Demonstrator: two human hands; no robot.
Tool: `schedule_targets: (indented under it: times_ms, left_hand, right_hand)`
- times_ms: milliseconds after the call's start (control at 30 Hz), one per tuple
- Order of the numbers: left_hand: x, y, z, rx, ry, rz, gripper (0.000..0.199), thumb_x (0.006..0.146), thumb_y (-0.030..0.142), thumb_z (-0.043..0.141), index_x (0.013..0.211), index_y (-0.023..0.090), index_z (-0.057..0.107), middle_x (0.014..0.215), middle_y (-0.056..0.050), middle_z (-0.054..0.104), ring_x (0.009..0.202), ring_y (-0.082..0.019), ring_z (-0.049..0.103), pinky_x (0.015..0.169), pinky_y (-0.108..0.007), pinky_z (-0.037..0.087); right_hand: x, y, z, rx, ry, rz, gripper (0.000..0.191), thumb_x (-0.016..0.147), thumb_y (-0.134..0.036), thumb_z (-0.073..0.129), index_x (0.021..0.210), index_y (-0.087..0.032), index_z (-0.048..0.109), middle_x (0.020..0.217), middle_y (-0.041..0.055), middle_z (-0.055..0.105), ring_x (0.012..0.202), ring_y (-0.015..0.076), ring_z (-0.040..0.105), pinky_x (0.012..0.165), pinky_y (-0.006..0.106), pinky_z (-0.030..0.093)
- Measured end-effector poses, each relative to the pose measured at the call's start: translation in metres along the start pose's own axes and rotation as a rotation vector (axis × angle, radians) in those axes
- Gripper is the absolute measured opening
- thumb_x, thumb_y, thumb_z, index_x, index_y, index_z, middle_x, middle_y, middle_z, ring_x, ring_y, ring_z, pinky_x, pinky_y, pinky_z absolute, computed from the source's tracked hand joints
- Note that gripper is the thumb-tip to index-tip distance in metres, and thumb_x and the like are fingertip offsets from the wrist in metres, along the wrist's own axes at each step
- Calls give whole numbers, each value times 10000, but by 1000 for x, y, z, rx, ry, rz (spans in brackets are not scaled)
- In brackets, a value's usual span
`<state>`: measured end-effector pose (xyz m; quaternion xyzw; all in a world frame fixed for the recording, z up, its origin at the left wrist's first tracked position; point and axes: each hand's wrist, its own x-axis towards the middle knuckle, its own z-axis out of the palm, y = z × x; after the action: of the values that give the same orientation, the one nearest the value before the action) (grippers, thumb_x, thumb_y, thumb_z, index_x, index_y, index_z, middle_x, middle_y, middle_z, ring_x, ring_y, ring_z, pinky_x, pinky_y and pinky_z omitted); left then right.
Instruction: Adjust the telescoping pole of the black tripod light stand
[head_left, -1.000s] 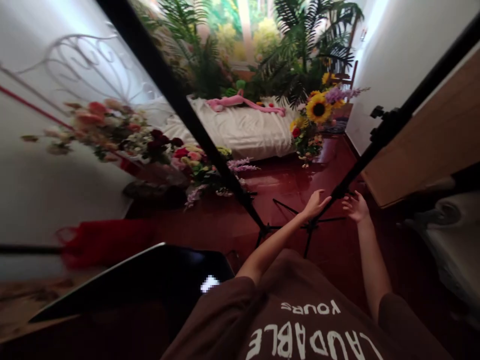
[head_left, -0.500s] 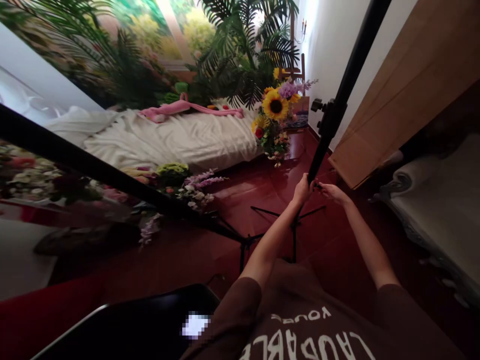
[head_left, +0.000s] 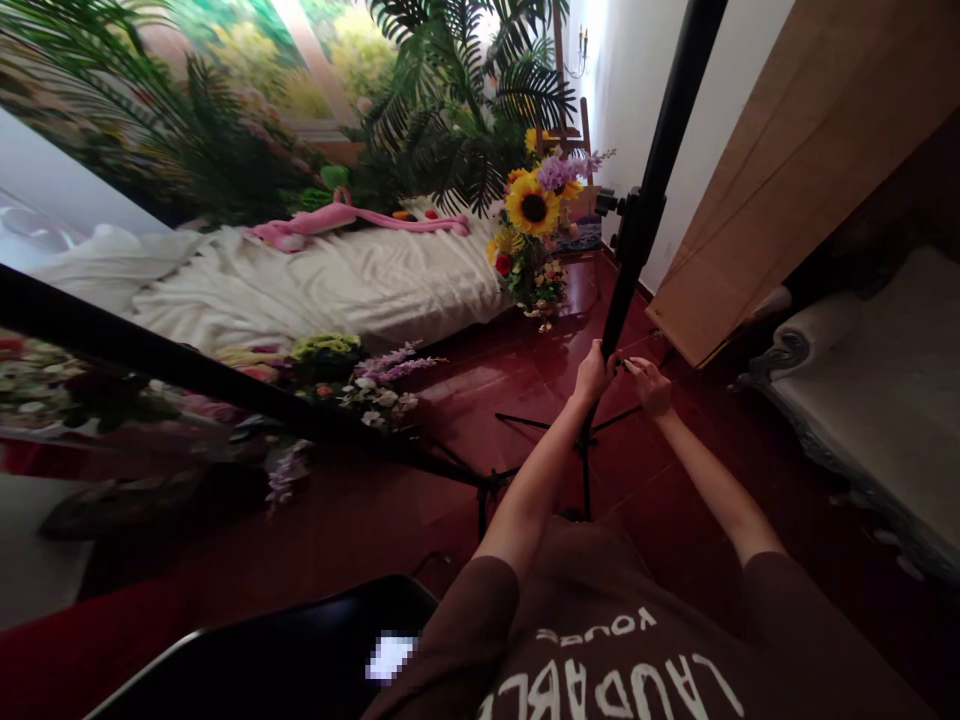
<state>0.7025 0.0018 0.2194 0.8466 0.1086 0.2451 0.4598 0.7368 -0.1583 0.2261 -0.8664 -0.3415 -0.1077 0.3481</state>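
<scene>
A black stand pole [head_left: 651, 165] rises at a slant from a tripod base [head_left: 586, 440] on the dark red floor. My left hand [head_left: 592, 372] is wrapped round its lower part. Close to its right, my right hand [head_left: 649, 385] pinches a small dark knob [head_left: 622, 366] on the side of the pole. A larger clamp [head_left: 631, 225] with knobs sits higher up the pole. Another black pole [head_left: 187, 375] crosses the left side and ends in its own tripod legs near my left forearm.
A bed [head_left: 360, 290] with a white cover and a pink plush toy lies ahead. Sunflowers [head_left: 533, 207] stand at its right end, other flowers [head_left: 382, 390] in front. An ornate sofa [head_left: 870, 380] and brown panel [head_left: 750, 230] are right; a black screen [head_left: 285, 650] is low left.
The view has shifted a little, so the poles and the room sit further left. My right hand has turned at the knob, its fingers more curled. My left hand still grips the pole.
</scene>
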Motion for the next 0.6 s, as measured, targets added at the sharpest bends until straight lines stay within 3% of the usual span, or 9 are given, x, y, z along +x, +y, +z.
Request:
schedule_targets:
  times_ms: [100,233,333,400,467,600]
  left_hand:
    - [-1,0,0,-4,-9,-11,261,952,355,480,1155,190,486,995,-101,687,858,-218,688,729,-292,480]
    - [-1,1,-1,-5,-22,-27,288,946,378,496,1169,195,487,949,-84,691,841,-211,684,737,-295,486]
    - [-1,3,-2,-14,-25,-48,308,943,375,504,1191,195,480,948,-89,693,834,-208,684,742,-296,487]
    - [-2,6,-3,-23,-33,-60,326,942,379,508,1208,193,475,948,-91,693,833,-208,686,740,-294,486]
    - [-2,8,-5,-27,-43,-68,345,941,394,510,1215,189,471,946,-94,693,829,-210,687,734,-295,486]
    - [-2,11,-8,-25,-54,-56,342,945,407,500,1198,179,469,985,-114,693,856,-220,688,738,-307,489]
  right_hand:
    - [-1,-8,-9,12,103,13,297,957,-291,462,1112,-325,713,1213,79,667,1096,245,637,937,388,528]
    - [36,-54,-56,-10,291,-113,358,978,-337,414,1243,-309,653,1232,84,649,1155,273,607,1041,472,484]
    - [82,-105,-95,14,409,-225,469,984,-419,428,1432,-283,466,1288,90,586,1158,290,590,990,517,519]
    - [112,-134,-110,24,425,-322,682,954,-482,503,1550,-288,232,1449,94,437,1267,316,510,954,516,544]
    - [137,-149,-110,3,333,-406,840,937,-489,554,1586,-277,65,1556,106,269,1370,352,411,1002,512,524]
    - [172,-140,-86,38,235,-458,760,993,-368,479,1585,-281,10,1559,100,165,1325,338,487,1019,476,537]
